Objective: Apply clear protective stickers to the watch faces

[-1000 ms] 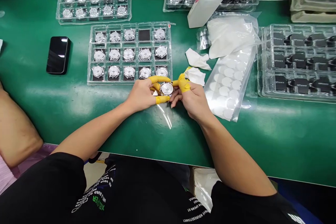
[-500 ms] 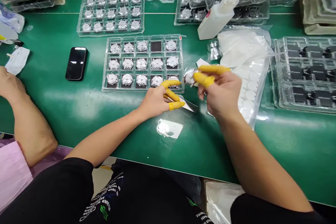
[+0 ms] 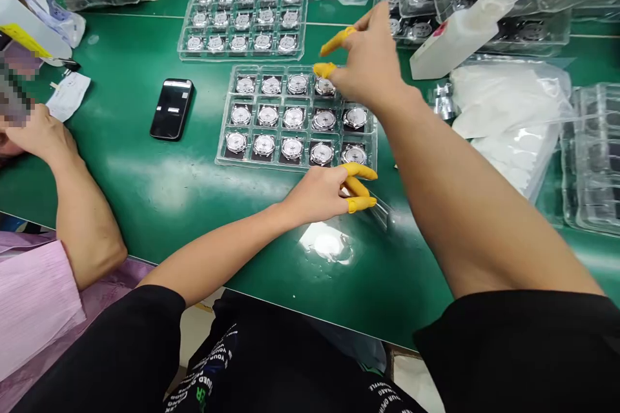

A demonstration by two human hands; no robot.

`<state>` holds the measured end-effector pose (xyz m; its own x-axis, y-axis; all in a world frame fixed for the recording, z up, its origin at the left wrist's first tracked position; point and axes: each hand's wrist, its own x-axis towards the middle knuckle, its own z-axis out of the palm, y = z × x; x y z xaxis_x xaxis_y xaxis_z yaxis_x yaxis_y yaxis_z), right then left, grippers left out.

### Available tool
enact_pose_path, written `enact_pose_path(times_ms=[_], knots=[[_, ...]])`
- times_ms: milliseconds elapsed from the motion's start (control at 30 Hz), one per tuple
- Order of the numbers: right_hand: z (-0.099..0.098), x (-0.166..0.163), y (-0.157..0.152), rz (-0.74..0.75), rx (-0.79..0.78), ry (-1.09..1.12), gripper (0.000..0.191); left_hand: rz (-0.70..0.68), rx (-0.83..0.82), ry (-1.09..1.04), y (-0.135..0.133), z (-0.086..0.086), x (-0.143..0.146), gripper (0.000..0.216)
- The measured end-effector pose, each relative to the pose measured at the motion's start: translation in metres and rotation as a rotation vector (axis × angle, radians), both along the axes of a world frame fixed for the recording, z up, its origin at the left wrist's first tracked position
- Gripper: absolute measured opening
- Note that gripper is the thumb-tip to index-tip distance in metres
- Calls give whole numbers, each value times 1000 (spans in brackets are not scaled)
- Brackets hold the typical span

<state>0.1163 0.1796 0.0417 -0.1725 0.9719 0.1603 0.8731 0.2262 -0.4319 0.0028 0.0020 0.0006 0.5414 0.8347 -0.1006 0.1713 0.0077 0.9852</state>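
Moved: right hand (image 3: 368,64) went from 3 o'clock of the near tray (image 3: 271,166) up to its top row. Slot four was bare black half a second ago and now carries a watch case (image 3: 324,86).
Right fingers (image 3: 323,70): spread. Thumb cot sits at the case's 12 o'clock rim, index is lifted clear, no pinch.
Left hand (image 3: 322,193): rests on the table (image 3: 145,174) at the tray's 5 o'clock.
Left fingers (image 3: 361,187): cotted and close together, with a clear film strip (image 3: 382,210) at the tips. Can't tell if it's pinched.
Seating, my read: case should lie flat and face-up like its neighbours. Touch the rim only, cots only, keep off the glass.
Around: phone (image 3: 171,108) at 9 o'clock, second tray (image 3: 242,57) at 12, white bottle (image 3: 460,35) at 2, co-worker's arm (image 3: 82,213) far out at 8.
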Motion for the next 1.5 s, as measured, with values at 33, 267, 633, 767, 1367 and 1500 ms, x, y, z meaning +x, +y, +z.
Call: enact_pose_path(times_ms=[33, 267, 633, 767, 1367, 1500], knots=[[-2, -6, 1, -6, -18, 23, 24, -2, 6, 3, 0, 1, 0, 39], [-43, -44, 40, 1, -146, 226, 40, -19, 35, 12, 1, 2, -2, 32], [2, 38, -131, -176, -254, 902, 47, 96, -49, -42, 5, 0, 0, 68], [-6, 61, -202, -301, -493, 1104, 69, 91, -34, -103, 5, -2, 0, 74], [-59, 145, -175, -178, 327, 161, 12, 175, -79, -99, 5, 3, 0, 68], [-34, 118, -192, -102, 339, 311, 12, 193, -95, -84, 4, 3, 0, 63]])
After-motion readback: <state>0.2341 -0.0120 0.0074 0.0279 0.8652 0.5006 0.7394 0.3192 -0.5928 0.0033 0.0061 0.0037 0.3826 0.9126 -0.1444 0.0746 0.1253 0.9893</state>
